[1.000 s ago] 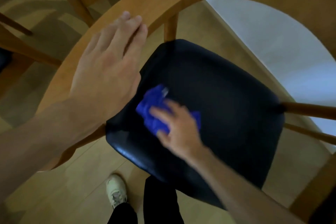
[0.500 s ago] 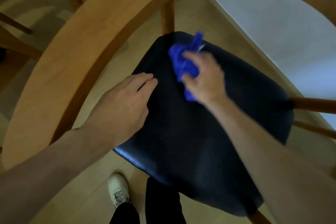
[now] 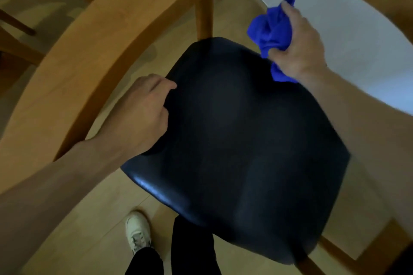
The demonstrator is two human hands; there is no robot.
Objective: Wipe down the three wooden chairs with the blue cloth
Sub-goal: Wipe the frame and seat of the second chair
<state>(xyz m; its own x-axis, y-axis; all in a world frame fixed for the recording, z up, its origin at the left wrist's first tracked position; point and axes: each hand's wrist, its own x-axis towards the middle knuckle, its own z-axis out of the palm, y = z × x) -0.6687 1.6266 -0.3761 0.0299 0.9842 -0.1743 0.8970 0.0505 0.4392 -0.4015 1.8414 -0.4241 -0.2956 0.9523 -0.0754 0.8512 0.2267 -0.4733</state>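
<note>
Bunched blue cloth (image 3: 271, 31) above far corner of wooden chair's (image 3: 93, 35) black seat

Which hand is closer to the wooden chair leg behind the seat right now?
Right. The right hand, gripping the blue cloth, is off the seat's far corner, right of the wooden leg. The left hand grips the seat edge, nearer the person.

Bright blue cloth (image 3: 271, 31), dark navy seat (image 3: 245, 140), light wooden chair frame (image 3: 93, 35), white shoe (image 3: 137, 231), black trousers (image 3: 192, 250)

Right hand (image 3: 298, 48) lifted cloth (image 3: 271, 31) off seat (image 3: 241, 140) (far corner); left hand (image 3: 143, 116) now grips seat edge.
</note>
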